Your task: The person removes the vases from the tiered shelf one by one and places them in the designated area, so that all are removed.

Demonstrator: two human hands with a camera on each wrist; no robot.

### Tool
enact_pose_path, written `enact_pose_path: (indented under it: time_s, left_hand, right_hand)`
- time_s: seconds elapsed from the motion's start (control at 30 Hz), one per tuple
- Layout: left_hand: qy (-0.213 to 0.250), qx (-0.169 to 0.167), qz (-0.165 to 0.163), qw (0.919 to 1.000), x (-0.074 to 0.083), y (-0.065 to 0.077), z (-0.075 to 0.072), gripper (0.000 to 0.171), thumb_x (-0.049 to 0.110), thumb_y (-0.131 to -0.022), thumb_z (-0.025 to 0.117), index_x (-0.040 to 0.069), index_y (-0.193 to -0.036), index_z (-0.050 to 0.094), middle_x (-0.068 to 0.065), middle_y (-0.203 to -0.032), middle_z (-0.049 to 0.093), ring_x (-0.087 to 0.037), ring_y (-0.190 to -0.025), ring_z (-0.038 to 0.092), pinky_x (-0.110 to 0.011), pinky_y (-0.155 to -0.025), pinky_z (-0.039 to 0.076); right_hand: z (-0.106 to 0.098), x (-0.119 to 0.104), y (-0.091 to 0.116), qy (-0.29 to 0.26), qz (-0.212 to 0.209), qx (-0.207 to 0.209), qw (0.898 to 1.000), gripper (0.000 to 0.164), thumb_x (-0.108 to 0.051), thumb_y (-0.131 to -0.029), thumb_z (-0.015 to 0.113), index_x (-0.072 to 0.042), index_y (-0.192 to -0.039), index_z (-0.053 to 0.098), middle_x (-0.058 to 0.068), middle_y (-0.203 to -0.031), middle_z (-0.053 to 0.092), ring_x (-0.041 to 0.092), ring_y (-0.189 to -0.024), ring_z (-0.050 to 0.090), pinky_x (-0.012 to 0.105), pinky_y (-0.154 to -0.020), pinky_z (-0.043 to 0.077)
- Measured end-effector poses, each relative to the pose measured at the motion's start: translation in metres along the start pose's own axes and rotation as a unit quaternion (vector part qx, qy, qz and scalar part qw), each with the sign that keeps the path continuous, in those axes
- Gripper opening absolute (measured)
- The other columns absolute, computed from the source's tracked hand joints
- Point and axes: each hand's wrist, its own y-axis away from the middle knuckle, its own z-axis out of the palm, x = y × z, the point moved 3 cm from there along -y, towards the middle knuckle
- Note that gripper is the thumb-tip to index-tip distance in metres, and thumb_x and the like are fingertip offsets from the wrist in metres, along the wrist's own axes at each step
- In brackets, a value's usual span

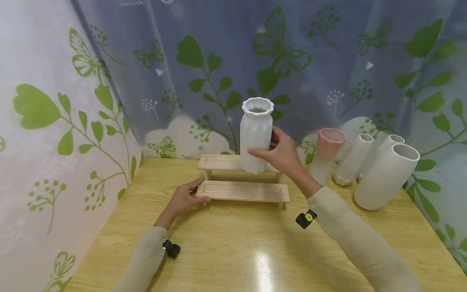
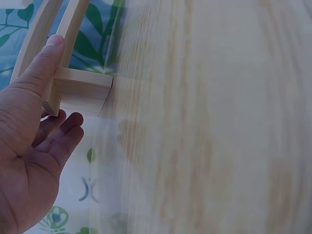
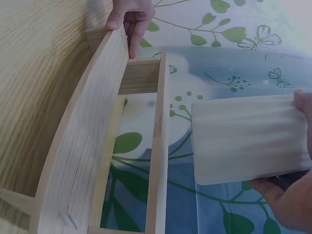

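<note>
My right hand (image 1: pixel 284 152) grips a white ribbed vase (image 1: pixel 254 140) with a scalloped rim, thumb across its front. The vase is upright over the upper step of a two-step wooden stand (image 1: pixel 242 190). From the right wrist view, a gap shows between the base of the vase (image 3: pixel 243 141) and the upper step (image 3: pixel 158 146). My left hand (image 1: pixel 184 197) holds the left end of the stand's lower step. In the left wrist view its thumb lies along the wood, with the other fingers (image 2: pixel 66 139) curled at the far side.
Right of the stand are a pink-and-white vase (image 1: pixel 328 156), a slim white ribbed vase (image 1: pixel 353 160), another white vase (image 1: pixel 395 139) partly hidden, and a large smooth white vase (image 1: pixel 386 178). A leaf-patterned curtain (image 1: pixel 219 52) hangs behind the wooden table (image 1: pixel 226 251).
</note>
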Motion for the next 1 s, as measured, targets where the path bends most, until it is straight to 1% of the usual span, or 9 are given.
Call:
enact_pose_path:
  time_s: [0.17,0.3,0.47,0.63,0.73,0.9,1.0]
  left_hand:
    - [0.001,0.003,-0.001,1.0000,-0.001,0.000,0.000,0.091,0.048,-0.082,0.084,0.015,-0.156,0.044,-0.012,-0.160,0.041,-0.032,-0.142,0.046,-0.047,-0.111,0.047]
    - [-0.001,0.001,-0.001,1.0000,-0.003,0.001,0.002,0.092,0.047,-0.082,0.084,0.012,-0.156,0.043,-0.012,-0.159,0.041,-0.032,-0.142,0.046,-0.045,-0.111,0.048]
    - [0.002,0.003,0.005,1.0000,-0.002,0.001,0.003,0.091,0.046,-0.082,0.084,0.013,-0.156,0.044,-0.012,-0.159,0.042,-0.032,-0.142,0.046,-0.045,-0.110,0.048]
    - [-0.003,0.004,0.010,0.9999,-0.001,0.000,0.001,0.090,0.047,-0.082,0.084,0.014,-0.156,0.044,-0.012,-0.159,0.042,-0.032,-0.142,0.046,-0.046,-0.110,0.048]
    - [-0.004,0.000,0.010,0.9999,-0.001,0.000,0.001,0.091,0.047,-0.082,0.083,0.013,-0.156,0.043,-0.013,-0.159,0.041,-0.033,-0.142,0.046,-0.047,-0.110,0.048]
    - [0.000,0.001,0.009,1.0000,0.000,0.000,0.000,0.091,0.046,-0.082,0.084,0.011,-0.156,0.044,-0.015,-0.159,0.041,-0.034,-0.143,0.045,-0.046,-0.111,0.048]
    - [0.003,0.002,0.009,1.0000,0.001,0.000,0.000,0.091,0.045,-0.082,0.084,0.011,-0.156,0.044,-0.015,-0.159,0.041,-0.035,-0.143,0.045,-0.046,-0.110,0.048]
  right_hand:
    - [-0.011,0.003,0.007,-0.007,-0.011,-0.004,1.000,0.081,-0.028,-0.079,0.092,-0.009,-0.147,0.052,0.016,-0.134,0.063,0.033,-0.119,0.065,0.050,-0.097,0.058]
    - [-0.023,0.009,0.012,-0.016,-0.010,0.000,1.000,0.077,-0.024,-0.079,0.091,-0.007,-0.145,0.054,0.017,-0.132,0.064,0.033,-0.118,0.065,0.050,-0.097,0.058]
    - [-0.038,0.015,0.019,-0.022,-0.002,0.010,1.000,0.077,-0.023,-0.079,0.091,-0.008,-0.145,0.053,0.015,-0.134,0.063,0.032,-0.121,0.063,0.051,-0.100,0.056]
    - [-0.051,0.020,0.027,-0.029,-0.001,0.017,0.999,0.076,-0.020,-0.080,0.090,-0.009,-0.146,0.052,0.014,-0.138,0.061,0.032,-0.123,0.063,0.051,-0.099,0.057]
    - [-0.059,0.021,0.031,-0.013,-0.008,0.030,0.999,0.074,-0.019,-0.082,0.089,-0.008,-0.145,0.053,0.014,-0.138,0.061,0.032,-0.123,0.063,0.048,-0.098,0.058]
    - [-0.072,0.020,0.037,0.013,-0.019,0.055,0.998,0.070,-0.017,-0.081,0.090,-0.009,-0.142,0.057,0.012,-0.135,0.064,0.028,-0.120,0.064,0.039,-0.095,0.059]
    - [-0.080,0.022,0.042,0.028,-0.014,0.068,0.997,0.068,-0.019,-0.080,0.091,-0.009,-0.140,0.059,0.011,-0.132,0.065,0.024,-0.116,0.066,0.031,-0.092,0.059]
